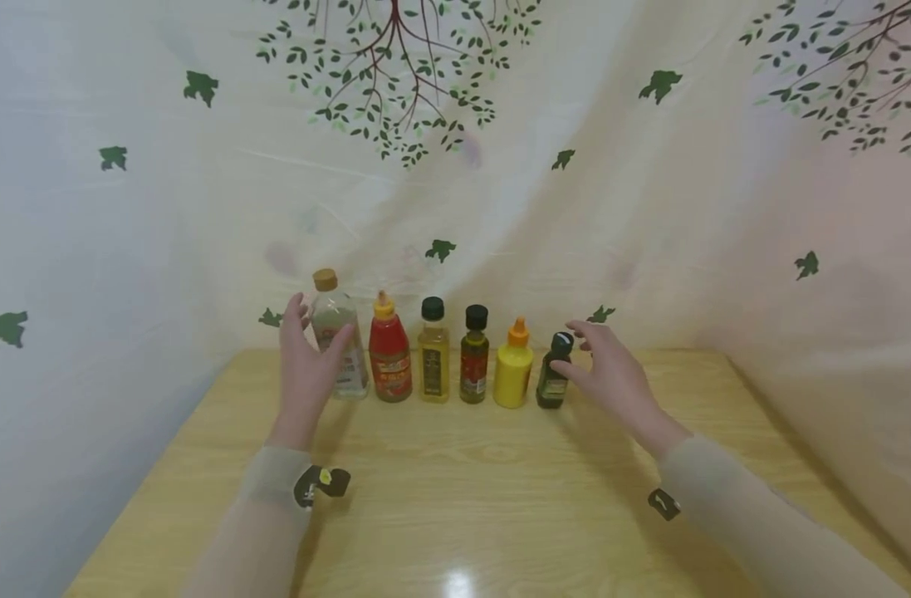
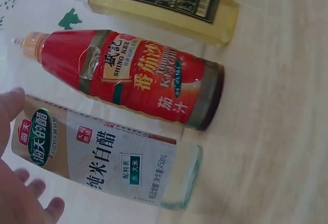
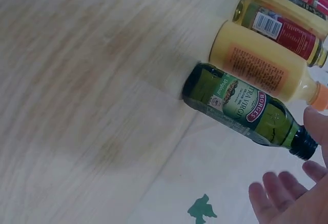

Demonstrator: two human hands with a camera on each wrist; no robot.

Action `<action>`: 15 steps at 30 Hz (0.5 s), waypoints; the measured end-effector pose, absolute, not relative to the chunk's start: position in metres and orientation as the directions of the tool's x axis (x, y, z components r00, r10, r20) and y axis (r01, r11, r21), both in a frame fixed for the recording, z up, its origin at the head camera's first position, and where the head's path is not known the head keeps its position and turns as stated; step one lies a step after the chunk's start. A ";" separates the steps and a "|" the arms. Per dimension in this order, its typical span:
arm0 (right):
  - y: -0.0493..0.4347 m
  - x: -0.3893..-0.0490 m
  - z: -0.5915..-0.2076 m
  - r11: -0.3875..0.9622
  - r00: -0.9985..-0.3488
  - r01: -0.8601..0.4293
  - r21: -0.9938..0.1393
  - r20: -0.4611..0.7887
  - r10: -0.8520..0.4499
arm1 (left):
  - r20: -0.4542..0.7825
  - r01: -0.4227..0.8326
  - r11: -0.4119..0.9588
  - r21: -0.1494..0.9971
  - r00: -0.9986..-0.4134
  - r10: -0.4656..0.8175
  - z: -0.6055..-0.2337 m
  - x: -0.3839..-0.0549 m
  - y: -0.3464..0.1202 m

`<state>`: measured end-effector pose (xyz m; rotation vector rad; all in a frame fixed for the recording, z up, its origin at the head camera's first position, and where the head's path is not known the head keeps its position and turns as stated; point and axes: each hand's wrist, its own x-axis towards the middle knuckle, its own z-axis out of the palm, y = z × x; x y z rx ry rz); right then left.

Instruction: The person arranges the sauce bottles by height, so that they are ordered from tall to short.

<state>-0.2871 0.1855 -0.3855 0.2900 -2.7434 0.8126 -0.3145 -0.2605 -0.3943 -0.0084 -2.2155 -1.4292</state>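
Observation:
Several bottles stand upright in a row at the table's back edge. My left hand point(image 1: 306, 365) is at the leftmost one, a clear white rice vinegar bottle point(image 1: 356, 374) with a tan cap; thumb and fingers are spread around its upper part without gripping. At the row's right end stands a small dark green olive oil bottle point(image 1: 551, 389). Beside it is my right hand point(image 1: 612, 374), fingers apart, the thumb near the bottle's neck in the right wrist view. Whether either hand touches its bottle, I cannot tell.
Between the hands stand a red ketchup bottle point(image 1: 391, 357), a pale yellow oil bottle point(image 1: 434, 365), a dark-capped bottle with a red label point(image 1: 473, 365) and a yellow squeeze bottle point(image 1: 512, 378). A leaf-patterned cloth point(image 1: 500, 208) hangs behind the wooden table point(image 1: 462, 498).

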 end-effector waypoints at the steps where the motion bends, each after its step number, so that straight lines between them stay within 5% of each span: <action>1: 0.186 -0.284 -0.385 0.832 -0.938 -0.275 -0.482 0.324 -0.122 | 0.430 0.268 0.480 0.835 -0.862 -0.268 -0.395 -0.312 -0.261; 9: 0.184 -0.255 -0.390 0.884 -0.809 -0.413 -0.219 0.534 -0.246 | 0.631 0.328 0.740 0.587 -0.758 -0.164 -0.394 -0.287 -0.253; 15: 0.175 -0.241 -0.390 0.875 -0.763 -0.471 -0.111 0.549 -0.341 | 0.678 0.352 0.847 0.399 -0.735 -0.014 -0.404 -0.278 -0.243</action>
